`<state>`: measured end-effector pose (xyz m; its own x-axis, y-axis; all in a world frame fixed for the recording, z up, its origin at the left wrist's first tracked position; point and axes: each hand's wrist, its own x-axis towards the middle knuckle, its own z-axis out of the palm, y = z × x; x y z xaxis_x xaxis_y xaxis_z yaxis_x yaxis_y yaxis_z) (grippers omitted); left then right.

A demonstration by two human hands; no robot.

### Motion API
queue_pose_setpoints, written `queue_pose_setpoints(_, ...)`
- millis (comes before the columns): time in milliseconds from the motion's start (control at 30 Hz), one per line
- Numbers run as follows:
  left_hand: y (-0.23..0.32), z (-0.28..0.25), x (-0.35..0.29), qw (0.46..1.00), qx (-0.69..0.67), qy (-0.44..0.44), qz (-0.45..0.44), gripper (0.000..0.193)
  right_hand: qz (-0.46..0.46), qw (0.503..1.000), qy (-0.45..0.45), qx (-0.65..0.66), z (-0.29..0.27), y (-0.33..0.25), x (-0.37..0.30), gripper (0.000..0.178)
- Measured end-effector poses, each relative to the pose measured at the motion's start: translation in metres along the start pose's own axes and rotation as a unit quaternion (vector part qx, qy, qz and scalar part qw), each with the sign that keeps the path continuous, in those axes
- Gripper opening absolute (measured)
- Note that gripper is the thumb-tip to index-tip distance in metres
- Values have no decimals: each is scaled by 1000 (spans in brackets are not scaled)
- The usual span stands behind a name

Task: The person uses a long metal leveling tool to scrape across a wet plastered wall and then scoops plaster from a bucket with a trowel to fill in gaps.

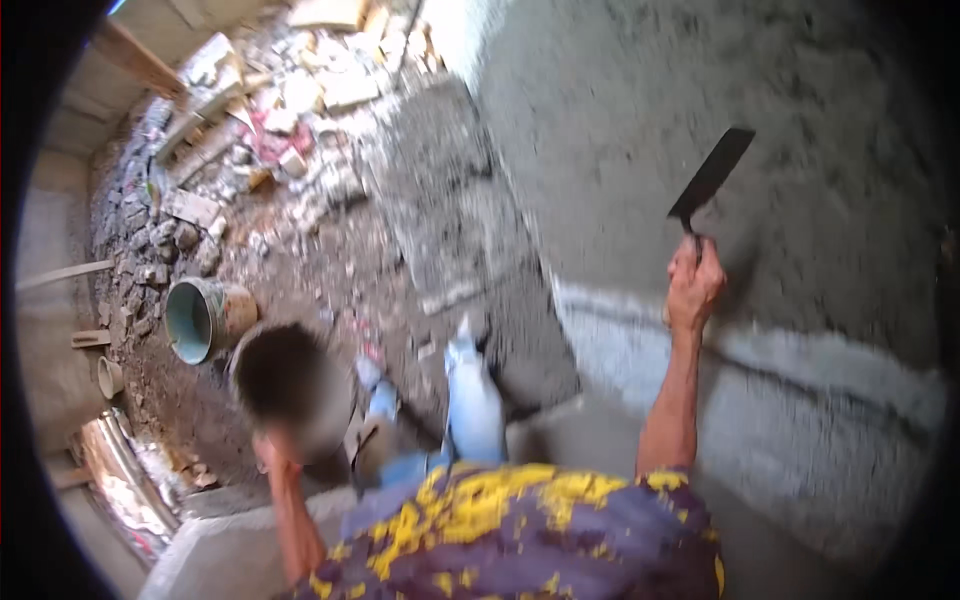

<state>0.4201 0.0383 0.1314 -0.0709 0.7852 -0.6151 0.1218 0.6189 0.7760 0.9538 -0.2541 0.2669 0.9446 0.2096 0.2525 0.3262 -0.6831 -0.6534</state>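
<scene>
My right hand point(697, 278) is closed round the handle of a trowel point(714, 172). Its dark, narrow blade points up and to the right, over a wall point(600, 120) coated in grey mortar. Whether the blade touches the coat is hard to tell. Down at the left, my left hand point(277, 450) grips the near rim of a round bucket point(240, 365). Blur covers much of this bucket, and its dark inside cannot be made out.
Behind the held bucket, a second bucket point(208, 318) lies tipped on the dirt floor. Broken rubble point(320, 85) is heaped at the far left. A flat grey board point(440, 190) lies along the wall's foot. Bare pale masonry point(640, 335) shows beneath the mortar coat.
</scene>
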Motion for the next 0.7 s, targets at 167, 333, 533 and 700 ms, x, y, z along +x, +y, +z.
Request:
queue_pose_setpoints(167, -25, 43, -6, 985, 141, -93, 45, 30, -83, 961, -232, -126, 4, -48, -125, 20)
queue_pose_setpoints(333, -56, 73, -12, 952, 119, -225, 168, 26, -329, 742, -374, -448, 120, -97, -241, 14)
queue_pose_setpoints(533, 4, 39, -36, 920, 176, -279, 211, 41, -126, 828, -502, -217, 147, -105, -307, 19)
queue_pose_setpoints(700, 18, -4, -3, 956, 96, -252, 113, 33, -177, 899, -392, -83, 157, -118, -337, 20)
